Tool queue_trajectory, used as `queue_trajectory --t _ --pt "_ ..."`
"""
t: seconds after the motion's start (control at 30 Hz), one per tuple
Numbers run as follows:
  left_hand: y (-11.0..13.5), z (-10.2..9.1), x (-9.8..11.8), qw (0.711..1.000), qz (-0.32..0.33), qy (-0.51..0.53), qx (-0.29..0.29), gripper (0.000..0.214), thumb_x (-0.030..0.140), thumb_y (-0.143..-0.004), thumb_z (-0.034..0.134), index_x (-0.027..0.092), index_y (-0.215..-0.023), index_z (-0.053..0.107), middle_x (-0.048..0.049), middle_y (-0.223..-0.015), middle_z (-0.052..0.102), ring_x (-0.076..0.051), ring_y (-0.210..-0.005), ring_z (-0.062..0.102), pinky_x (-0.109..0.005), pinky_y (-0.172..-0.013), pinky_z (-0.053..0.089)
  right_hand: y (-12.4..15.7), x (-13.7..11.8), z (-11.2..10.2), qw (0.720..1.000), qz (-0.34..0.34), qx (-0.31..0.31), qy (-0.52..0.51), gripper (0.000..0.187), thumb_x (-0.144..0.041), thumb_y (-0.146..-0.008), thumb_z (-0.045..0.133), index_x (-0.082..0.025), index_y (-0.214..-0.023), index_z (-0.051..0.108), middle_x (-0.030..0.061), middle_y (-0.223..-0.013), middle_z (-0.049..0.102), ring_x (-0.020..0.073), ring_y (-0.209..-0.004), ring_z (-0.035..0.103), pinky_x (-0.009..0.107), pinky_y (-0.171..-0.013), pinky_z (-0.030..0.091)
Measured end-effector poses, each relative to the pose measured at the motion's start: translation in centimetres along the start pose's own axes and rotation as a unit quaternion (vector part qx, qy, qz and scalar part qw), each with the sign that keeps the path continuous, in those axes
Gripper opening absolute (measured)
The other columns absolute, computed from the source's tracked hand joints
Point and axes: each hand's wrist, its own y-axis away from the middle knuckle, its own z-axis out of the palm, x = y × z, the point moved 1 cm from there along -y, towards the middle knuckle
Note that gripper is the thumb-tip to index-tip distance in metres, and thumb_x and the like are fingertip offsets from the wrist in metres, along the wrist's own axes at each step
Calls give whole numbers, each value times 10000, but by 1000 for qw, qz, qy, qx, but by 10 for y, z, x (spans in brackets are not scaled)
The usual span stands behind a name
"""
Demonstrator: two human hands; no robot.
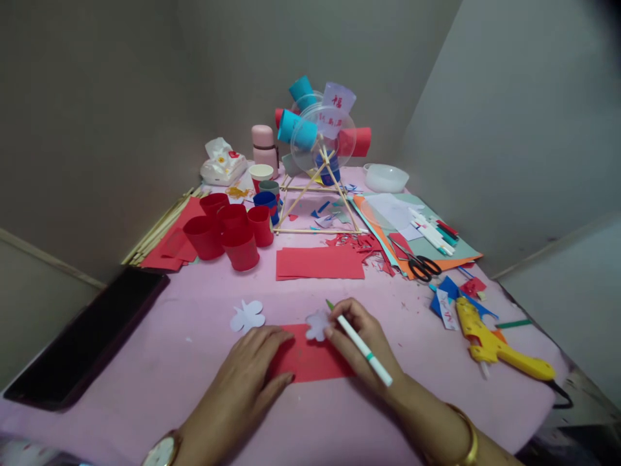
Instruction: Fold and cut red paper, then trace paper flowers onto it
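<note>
My left hand [257, 369] lies with fingers stretched over the left side of a red paper strip [310, 366]. My right hand [366, 343] grips a white marker [361, 346], uncapped, its green tip pointing up and away. The thumb and fingers of that same hand also touch the edge of a small pale flower-shaped paper cutout [317, 325], which is over the strip's far edge; whether they pinch it I cannot tell. Just beyond my left fingers, a white butterfly-shaped paper cutout [248, 316] rests on the pink tablecloth [194, 362].
Red paper strips [320, 263] lie ahead, before a stick-framed wheel [323, 139] bearing paper cups. Several red cups [241, 246] stand left, near a black tablet-like slab [92, 336]. Scissors [420, 262], markers [434, 230] and a yellow glue gun [490, 343] lie right.
</note>
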Motion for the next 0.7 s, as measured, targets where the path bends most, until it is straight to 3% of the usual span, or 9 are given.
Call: queue_trajectory --t 0.13,0.27,0.37,0.4,0.47,0.57,0.7 --pt "4 1 1 1000 -2 -13 4 304 324 -889 498 265 -1187 471 -65 -1183 563 -259 -1119 500 -477 -964 410 -11 3 -20 995 16 92 -38 159 -229 -737 599 -213 -837 476 -36 -703 523 131 -620 520 231 -573 432" --pt "8 4 2 1000 9 -17 2 242 322 -903 477 255 -1134 502 -60 -1134 588 -252 -1079 518 -462 -936 423 -17 2 -38 984 -13 148 101 164 -270 -767 592 -207 -888 503 -4 -802 555 147 -651 516 267 -614 419" --pt "11 5 3 1000 17 -15 6 196 305 -906 473 251 -1087 527 -55 -1103 600 -244 -1053 528 -440 -912 432 -9 -4 -37 971 -49 184 148 167 -325 -828 542 -195 -933 544 25 -852 581 168 -709 534 290 -669 422" --pt "11 6 3 1000 19 -13 7 180 299 -906 474 249 -1068 536 -55 -1097 602 -241 -1047 529 -434 -906 435 -5 -5 -32 977 -50 165 127 161 -338 -854 505 -194 -904 556 18 -805 581 166 -696 533 283 -656 424" --pt "11 6 4 1000 21 -8 8 154 286 -905 474 242 -1030 553 -56 -1093 601 -236 -1039 531 -423 -898 439 5 -6 -18 997 -21 52 54 171 -325 -882 447 -199 -829 551 -13 -675 550 149 -618 512 250 -577 416" --pt "9 6 4 1000 18 -2 10 129 266 -900 481 232 -988 569 -60 -1079 603 -232 -1029 534 -412 -887 445 19 -5 4 994 22 -101 25 70 -221 -843 474 -211 -783 507 -57 -586 473 113 -523 432 207 -480 342" --pt "6 5 3 1000 16 6 13 128 261 -889 498 216 -982 575 -65 -1053 610 -230 -1001 545 -402 -868 454 24 -3 15 986 9 -152 63 88 -139 -802 477 -210 -753 493 -70 -568 456 97 -495 405 198 -468 308"
